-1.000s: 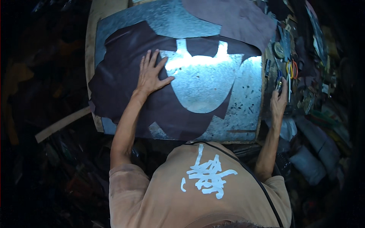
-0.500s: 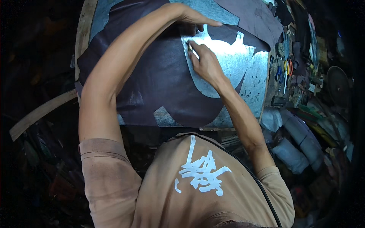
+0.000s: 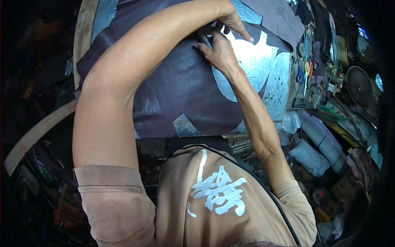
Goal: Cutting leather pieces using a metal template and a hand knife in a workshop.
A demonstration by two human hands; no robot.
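Note:
Dark brown leather (image 3: 177,78) lies spread over a metal-topped table (image 3: 276,92). Bright bare metal shows through a large curved opening in the leather. At the far side, my left hand (image 3: 233,19) reaches over with fingers stretched out and pointing down to the right, one fingertip at the opening's upper part. Its other fingers are partly hidden behind the hand. Just nearer, my right hand (image 3: 222,52) is closed around a small slim tool (image 3: 207,40) at the opening's left edge. The tool's tip is hidden, and its exact kind cannot be made out.
Another brownish leather piece (image 3: 282,20) lies at the far right. Scissors (image 3: 300,75) and other hand tools sit along the right edge. Wrapped rolls (image 3: 310,158) stand at lower right. A curved wooden strip (image 3: 39,131) juts out at left.
My right hand has moved up and away along the opening's left edge with the tool. My left hand has shifted right, its forearm now higher and nearer the camera.

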